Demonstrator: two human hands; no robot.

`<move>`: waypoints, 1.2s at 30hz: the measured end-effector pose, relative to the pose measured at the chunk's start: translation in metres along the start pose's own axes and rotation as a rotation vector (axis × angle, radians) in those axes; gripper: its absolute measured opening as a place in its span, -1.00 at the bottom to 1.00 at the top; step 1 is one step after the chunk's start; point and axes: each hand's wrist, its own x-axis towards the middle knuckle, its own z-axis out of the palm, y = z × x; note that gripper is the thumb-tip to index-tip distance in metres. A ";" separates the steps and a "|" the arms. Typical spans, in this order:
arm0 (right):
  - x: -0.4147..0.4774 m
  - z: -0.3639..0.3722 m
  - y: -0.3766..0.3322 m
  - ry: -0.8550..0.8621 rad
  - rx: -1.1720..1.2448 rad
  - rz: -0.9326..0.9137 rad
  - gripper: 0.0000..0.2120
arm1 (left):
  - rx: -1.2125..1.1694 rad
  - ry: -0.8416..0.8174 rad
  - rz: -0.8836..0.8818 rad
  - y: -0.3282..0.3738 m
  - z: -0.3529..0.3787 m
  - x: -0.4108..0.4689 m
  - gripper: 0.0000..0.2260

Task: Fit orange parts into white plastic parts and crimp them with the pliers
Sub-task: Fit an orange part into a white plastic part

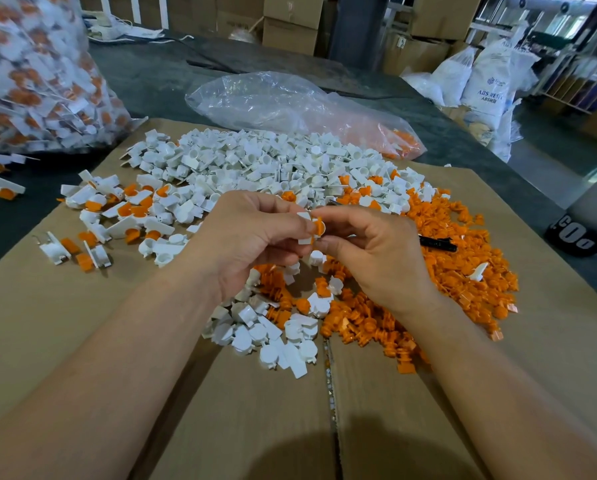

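Near the middle of the frame the two hands meet above the cardboard (82,323). The left hand (245,237) has its fingers curled and pinches a white piece (305,228) at the fingertips. The right hand (376,251) is also curled, and its thumb and forefinger press an orange piece (319,226) against the white one. A heap of white pieces (255,164) lies above the hands, a heap of orange pieces (456,271) at the right. The black pliers (437,243) lie on the orange heap, just right of the right hand.
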 end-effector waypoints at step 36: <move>0.002 -0.004 -0.008 -0.022 0.074 0.043 -0.67 | 0.048 -0.035 0.156 0.000 0.000 -0.002 -0.85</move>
